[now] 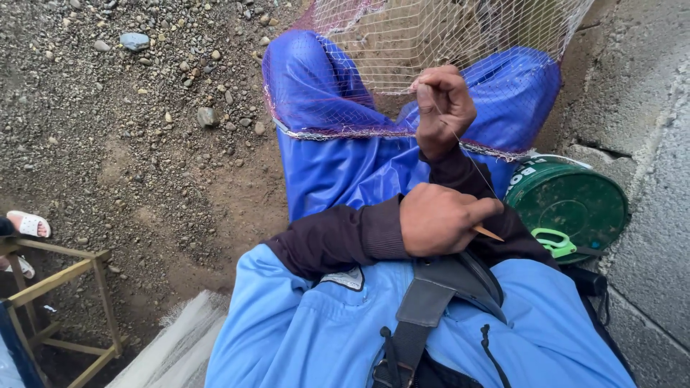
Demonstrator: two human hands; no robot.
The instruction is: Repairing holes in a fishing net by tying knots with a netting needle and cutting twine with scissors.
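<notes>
One fishing net of pale mesh lies draped over the person's two knees, which are covered in shiny blue waterproof trousers. The net's reddish bottom edge runs across the thighs from the left knee to the right.

The right hand is raised at the net's lower edge, clenched, pinching mesh and a thin line between thumb and fingers. That line runs taut down to the left hand, which sits close to the chest, crossed over toward the right side. The left hand is closed around one slim wooden netting needle; only its pointed orange-brown tip shows past the fingers, so the rest of its shape cannot be made out. The two hands are near each other but apart.

One green round bucket lid lies just right of the right thigh, against a grey concrete wall that closes off that side. Left of the knees the gravel ground is open, scattered with stones. At the lower left stand one wooden frame and a heap of pale netting. Another person's foot in a white sandal shows at the left edge.
</notes>
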